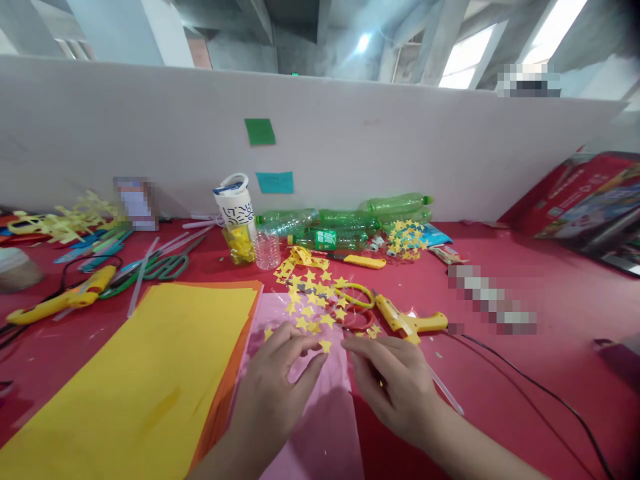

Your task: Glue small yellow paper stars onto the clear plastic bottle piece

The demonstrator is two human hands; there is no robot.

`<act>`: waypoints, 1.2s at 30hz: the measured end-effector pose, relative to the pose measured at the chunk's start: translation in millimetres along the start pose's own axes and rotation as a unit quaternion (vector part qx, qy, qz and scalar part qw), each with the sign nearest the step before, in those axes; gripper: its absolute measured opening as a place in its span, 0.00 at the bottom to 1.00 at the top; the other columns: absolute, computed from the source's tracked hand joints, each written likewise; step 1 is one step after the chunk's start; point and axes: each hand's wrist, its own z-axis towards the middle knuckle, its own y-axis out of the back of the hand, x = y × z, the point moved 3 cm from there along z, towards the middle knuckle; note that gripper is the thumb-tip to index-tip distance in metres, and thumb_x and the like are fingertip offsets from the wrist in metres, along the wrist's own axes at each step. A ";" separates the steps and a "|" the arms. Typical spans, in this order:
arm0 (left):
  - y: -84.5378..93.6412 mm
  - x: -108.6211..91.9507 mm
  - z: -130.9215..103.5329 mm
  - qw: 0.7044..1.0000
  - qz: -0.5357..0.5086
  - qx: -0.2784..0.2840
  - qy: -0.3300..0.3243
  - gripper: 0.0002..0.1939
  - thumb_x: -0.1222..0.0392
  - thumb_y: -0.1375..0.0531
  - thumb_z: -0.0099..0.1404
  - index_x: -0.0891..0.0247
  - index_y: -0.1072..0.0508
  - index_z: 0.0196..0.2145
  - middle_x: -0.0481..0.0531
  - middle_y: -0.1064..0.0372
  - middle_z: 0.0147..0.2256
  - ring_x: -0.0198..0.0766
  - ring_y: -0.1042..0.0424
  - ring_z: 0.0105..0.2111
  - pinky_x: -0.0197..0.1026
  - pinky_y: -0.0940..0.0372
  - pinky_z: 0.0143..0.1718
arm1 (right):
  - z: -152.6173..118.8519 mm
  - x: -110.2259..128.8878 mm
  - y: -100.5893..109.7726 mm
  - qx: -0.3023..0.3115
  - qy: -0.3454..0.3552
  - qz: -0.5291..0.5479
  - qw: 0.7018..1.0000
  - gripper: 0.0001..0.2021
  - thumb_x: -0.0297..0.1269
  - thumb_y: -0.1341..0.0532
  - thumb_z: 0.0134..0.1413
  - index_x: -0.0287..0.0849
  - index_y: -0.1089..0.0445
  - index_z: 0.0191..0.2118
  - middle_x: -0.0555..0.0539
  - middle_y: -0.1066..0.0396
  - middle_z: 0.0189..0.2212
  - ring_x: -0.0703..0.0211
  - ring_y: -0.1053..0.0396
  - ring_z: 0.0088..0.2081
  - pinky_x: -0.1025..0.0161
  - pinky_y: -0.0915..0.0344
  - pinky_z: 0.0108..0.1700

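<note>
Between the thumb and fingertips of my left hand (290, 373) is a small yellow paper star (325, 346), above a pink sheet (320, 413). My right hand (393, 380) is just to the right, its fingers curled with the thumb and index tips near each other; whether it pinches anything is too small to tell. Beyond both hands lies a cluster of yellow stars (310, 300) on clear film. Yellow-handled scissors (357, 295) and red-handled scissors (357, 320) rest beside the stars. A yellow glue gun (407, 321) lies behind my right hand.
Yellow sheets (150, 360) cover the left front of the red table. Green bottles (345, 220), a white cup (235, 203) and a yellow cutter (365, 261) stand or lie behind. A black cable (530, 380) crosses the right side; another glue gun (65, 297) lies left.
</note>
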 end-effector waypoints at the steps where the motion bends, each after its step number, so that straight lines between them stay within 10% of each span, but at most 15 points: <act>1: -0.3 0.0 0.3 1.000 0.001 0.004 -0.001 0.02 0.63 0.43 0.64 0.60 0.31 0.32 0.48 0.38 0.31 0.36 0.36 0.33 0.39 0.40 0.36 | -0.3 0.4 0.0 -0.001 0.001 -0.004 1.000 0.10 0.24 0.47 0.56 0.37 0.33 0.42 0.49 0.32 0.22 0.63 0.37 0.22 0.65 0.43 0.25; 14: -9.4 8.9 -0.1 0.990 -0.091 0.035 0.101 0.02 0.62 0.42 0.62 0.59 0.29 0.32 0.46 0.36 0.32 0.31 0.38 0.28 0.35 0.40 0.29 | -2.6 0.5 -5.4 0.016 0.012 -0.018 1.000 0.09 0.24 0.46 0.57 0.37 0.33 0.42 0.50 0.34 0.21 0.63 0.38 0.21 0.65 0.45 0.25; 36: -8.9 -4.5 -1.8 0.993 -0.109 0.023 0.029 0.10 0.67 0.43 0.64 0.64 0.33 0.24 0.47 0.38 0.28 0.31 0.36 0.29 0.35 0.43 0.30 | -6.7 3.3 -13.8 0.027 0.111 -0.123 0.986 0.11 0.26 0.43 0.58 0.33 0.33 0.47 0.49 0.30 0.20 0.61 0.36 0.21 0.62 0.44 0.23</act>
